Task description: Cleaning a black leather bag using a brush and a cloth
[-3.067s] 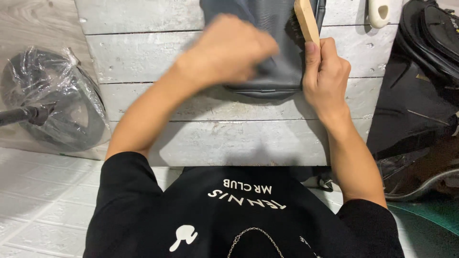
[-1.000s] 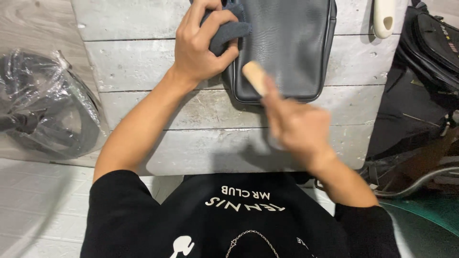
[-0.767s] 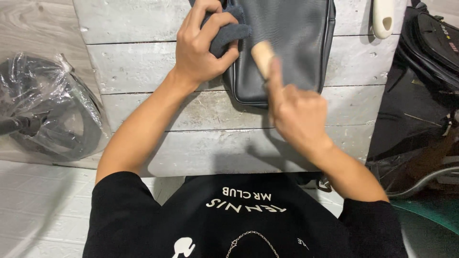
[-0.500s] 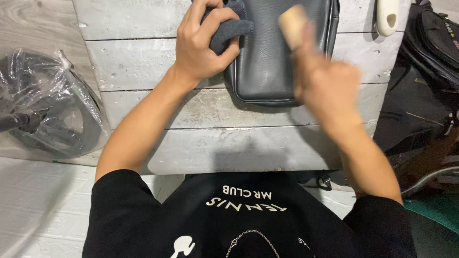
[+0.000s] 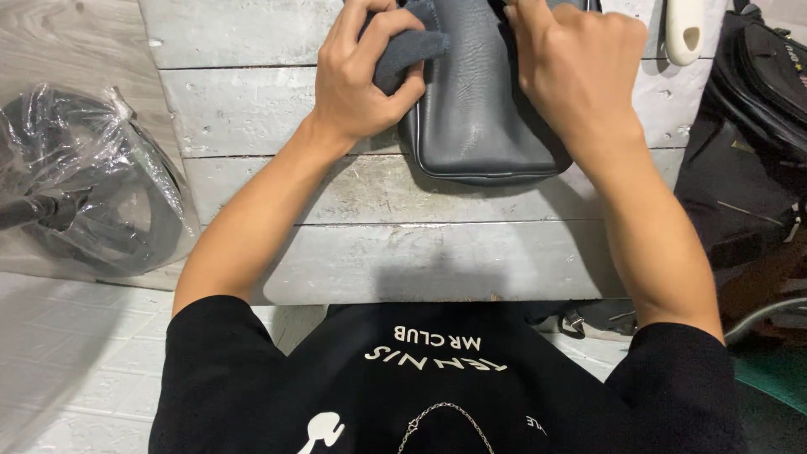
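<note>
The head view looks down on two bare arms that reach over a table (image 5: 252, 109) made of pale grey wooden boards. A dark grey leather bag (image 5: 479, 118) lies flat on the boards near the far edge, and its top runs out of the picture.

The left hand (image 5: 361, 80) is closed. Its fingers pinch a dark grey cloth (image 5: 408, 55) against the left side of the bag. It sits in the same spot as half a second ago, so it is just holding the bag steady.

The right hand (image 5: 580, 71) has changed. Half a second ago a wooden brush stuck up out of it, over the right side of the bag. Now the hand has gone further up the bag, its back faces the camera and its fingers curl down over the top right part. No brush shows. It may be under the hand, so I cannot tell if the hand grips it. My guess is that the brushing is moving up to the top of the bag, with the lower part already gone over.

A white handle (image 5: 685, 29) lies at the table's far right. A black backpack (image 5: 765, 92) sits to the right. A plastic-wrapped dark bundle (image 5: 101, 185) is on the left
</note>
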